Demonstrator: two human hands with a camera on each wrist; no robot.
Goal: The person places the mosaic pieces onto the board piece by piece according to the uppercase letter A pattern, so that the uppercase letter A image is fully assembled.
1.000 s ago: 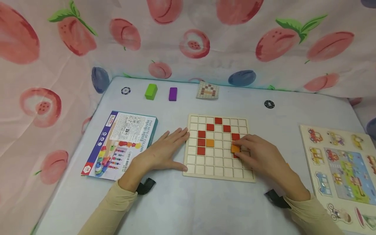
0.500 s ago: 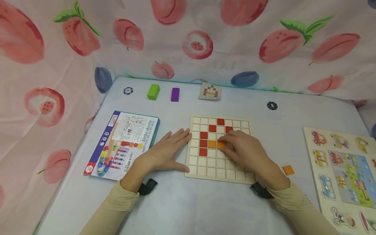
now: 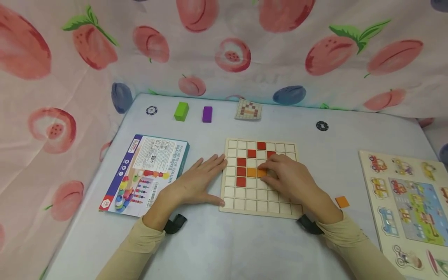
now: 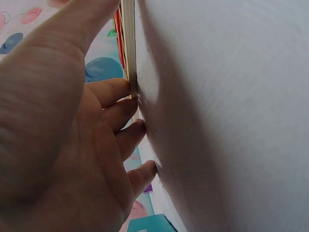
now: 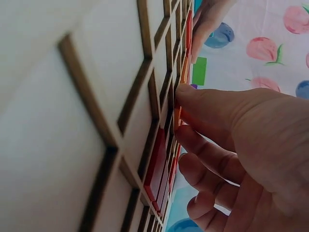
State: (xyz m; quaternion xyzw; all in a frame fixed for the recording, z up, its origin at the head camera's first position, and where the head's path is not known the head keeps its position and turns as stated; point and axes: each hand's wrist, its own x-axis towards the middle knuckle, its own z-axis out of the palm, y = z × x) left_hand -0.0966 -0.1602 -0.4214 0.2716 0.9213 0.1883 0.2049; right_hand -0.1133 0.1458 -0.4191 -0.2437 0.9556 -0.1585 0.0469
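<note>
A wooden grid board (image 3: 259, 202) lies mid-table with several red tiles (image 3: 240, 181) and an orange tile (image 3: 251, 172) set in its cells. My right hand (image 3: 290, 181) lies over the board and its fingertips (image 5: 186, 94) pinch a second orange tile (image 3: 261, 173) just right of the first. My left hand (image 3: 196, 181) lies flat on the table, fingers (image 4: 120, 89) straight against the board's left edge (image 4: 129, 48). One loose orange tile (image 3: 342, 202) lies on the table right of the board.
A blue toy box (image 3: 145, 173) lies left of my left hand. At the back are a green block (image 3: 181, 111), a purple block (image 3: 207, 114), a pattern card (image 3: 249, 109) and two dark chips (image 3: 322, 126). A vehicle puzzle board (image 3: 406, 202) is at the right.
My right hand carried an orange tile leftward from the board's right side to the cell beside the first orange tile. Its move uncovered a loose orange tile. The left hand stayed put.
</note>
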